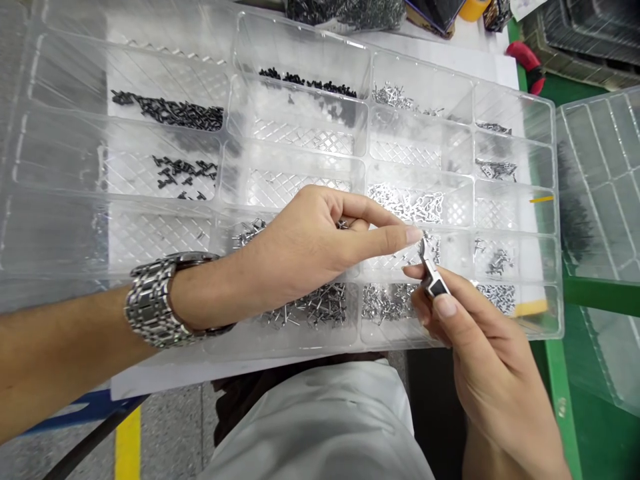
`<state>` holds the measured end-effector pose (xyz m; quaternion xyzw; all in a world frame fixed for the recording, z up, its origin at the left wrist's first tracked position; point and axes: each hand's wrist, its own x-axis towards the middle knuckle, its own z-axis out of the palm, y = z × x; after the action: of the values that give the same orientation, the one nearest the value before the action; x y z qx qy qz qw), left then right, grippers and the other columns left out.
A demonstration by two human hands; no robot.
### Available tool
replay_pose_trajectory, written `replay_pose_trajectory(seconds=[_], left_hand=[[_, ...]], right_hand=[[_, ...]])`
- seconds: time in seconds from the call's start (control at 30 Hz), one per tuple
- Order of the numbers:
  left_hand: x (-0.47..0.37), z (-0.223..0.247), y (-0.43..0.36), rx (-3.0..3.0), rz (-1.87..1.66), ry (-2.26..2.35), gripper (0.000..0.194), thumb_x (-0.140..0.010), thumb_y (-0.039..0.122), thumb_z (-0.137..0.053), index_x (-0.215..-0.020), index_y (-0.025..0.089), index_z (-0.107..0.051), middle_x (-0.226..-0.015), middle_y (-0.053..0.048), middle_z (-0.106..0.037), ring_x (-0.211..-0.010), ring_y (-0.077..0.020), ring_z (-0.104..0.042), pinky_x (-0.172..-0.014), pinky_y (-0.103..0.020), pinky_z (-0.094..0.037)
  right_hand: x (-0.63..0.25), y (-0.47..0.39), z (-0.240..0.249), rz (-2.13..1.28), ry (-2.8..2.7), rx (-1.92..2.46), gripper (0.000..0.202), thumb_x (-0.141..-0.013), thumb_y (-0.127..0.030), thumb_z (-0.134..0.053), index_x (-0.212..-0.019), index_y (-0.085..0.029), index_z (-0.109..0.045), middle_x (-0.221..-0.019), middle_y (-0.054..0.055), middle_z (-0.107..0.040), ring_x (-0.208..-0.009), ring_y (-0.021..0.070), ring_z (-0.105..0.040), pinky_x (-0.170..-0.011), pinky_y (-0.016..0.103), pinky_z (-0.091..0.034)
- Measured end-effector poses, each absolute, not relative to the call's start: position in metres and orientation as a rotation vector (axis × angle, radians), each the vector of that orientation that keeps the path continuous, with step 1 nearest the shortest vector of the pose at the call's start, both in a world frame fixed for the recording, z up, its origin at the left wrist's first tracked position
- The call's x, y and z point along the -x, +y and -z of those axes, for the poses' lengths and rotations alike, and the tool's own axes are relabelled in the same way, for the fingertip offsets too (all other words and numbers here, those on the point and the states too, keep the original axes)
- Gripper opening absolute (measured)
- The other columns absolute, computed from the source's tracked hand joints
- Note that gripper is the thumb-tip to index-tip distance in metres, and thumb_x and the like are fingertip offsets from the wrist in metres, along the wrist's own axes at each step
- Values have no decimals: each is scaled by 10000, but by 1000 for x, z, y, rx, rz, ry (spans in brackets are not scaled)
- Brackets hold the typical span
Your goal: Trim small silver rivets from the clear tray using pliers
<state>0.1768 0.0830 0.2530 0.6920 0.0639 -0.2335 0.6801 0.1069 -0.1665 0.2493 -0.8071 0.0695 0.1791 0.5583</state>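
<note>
My right hand (480,333) grips a small metal nail clipper (433,279) with a black inset, between thumb and fingers, its curved jaw pointing up. My left hand (335,233), with a steel-banded wristwatch (155,303) on the wrist, reaches in from the left. Its thumb and forefinger are pinched together at the clipper's upper tip; what they hold, if anything, is too small to make out. Both hands are above a transparent compartment tray (360,340). Under and around them lie loose silver pins (325,303) and small bright metal parts (407,203).
Black small parts (175,112) fill compartments at the left and top. A second transparent tray (607,133) stands at the right on a green surface. At the back are a bag of dark parts (345,12), a yellow-orange roll (473,9) and a red curved handle (527,67).
</note>
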Motion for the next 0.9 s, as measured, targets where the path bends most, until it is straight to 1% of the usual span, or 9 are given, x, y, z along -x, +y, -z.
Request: replay_pose_trajectory(seconds=[0.13,0.27,0.47,0.53,0.6,0.67,0.77,0.83,0.9], left_hand=[[-178,-251,84,-1536,527,145,280,-940,506,-861,-979,232,-901,-535,45,-451,-464,-90,-332,-420,-283,-219],[-179,-250,84,-1519,547,160,294,-921,522,-880,-1000,240,-907,-526,51,-436,-462,-89,-317,-412,-282,-204],[-178,-251,82,-1502,529,173,293,-924,507,-880,-1003,226,-908,-518,55,-423,-447,-82,-296,-402,-275,-194],[-179,-251,82,-1506,524,176,263,-935,481,-870,-995,228,-907,-522,54,-423,-448,-79,-297,-404,-269,-197],[-179,-251,82,-1510,519,178,251,-938,470,-866,-995,228,-907,-528,52,-430,-453,-79,-301,-406,-265,-201],[-179,-250,82,-1513,522,180,263,-927,483,-875,-994,230,-908,-532,52,-431,-460,-82,-302,-408,-265,-205],[-179,-250,82,-1516,526,182,276,-914,502,-886,-998,240,-911,-551,52,-420,-478,-89,-318,-417,-265,-224],[-179,-250,82,-1518,526,184,263,-920,492,-883,-1006,245,-913,-569,48,-421,-493,-93,-338,-426,-264,-241],[-179,-250,82,-1522,518,188,248,-926,477,-880,-1001,243,-913,-574,45,-421,-502,-96,-349,-432,-264,-254]], right_hand=[[-109,-168,-250,-446,169,1876,348,-1104,-458,-734,-1443,-410,-795,-1461,12,-805,-1288,281,-789,-1199,494,-614],[-111,-168,-248,-458,168,1851,330,-1105,-447,-737,-1429,-428,-800,-1509,-4,-781,-1334,269,-772,-1213,476,-605],[-111,-168,-246,-469,165,1843,369,-1100,-447,-742,-1467,-422,-779,-1538,11,-763,-1374,290,-750,-1221,511,-596],[-111,-169,-246,-470,163,1849,362,-1100,-450,-741,-1457,-419,-786,-1536,15,-763,-1355,285,-756,-1203,489,-604],[-112,-169,-246,-461,167,1853,348,-1101,-449,-738,-1443,-414,-795,-1520,21,-771,-1278,269,-781,-1139,450,-635],[-113,-169,-246,-447,161,1856,333,-1105,-455,-729,-1426,-406,-805,-1446,30,-801,-1129,237,-799,-1017,396,-664],[-116,-169,-247,-438,124,1851,319,-1122,-465,-700,-1410,-389,-817,-1191,31,-836,-947,190,-753,-861,318,-638],[-116,-167,-249,-456,106,1846,320,-1134,-465,-681,-1413,-384,-815,-1059,21,-810,-919,177,-727,-820,286,-609],[-116,-165,-252,-465,100,1845,320,-1138,-467,-675,-1413,-380,-813,-1033,17,-797,-930,175,-726,-816,277,-599]])
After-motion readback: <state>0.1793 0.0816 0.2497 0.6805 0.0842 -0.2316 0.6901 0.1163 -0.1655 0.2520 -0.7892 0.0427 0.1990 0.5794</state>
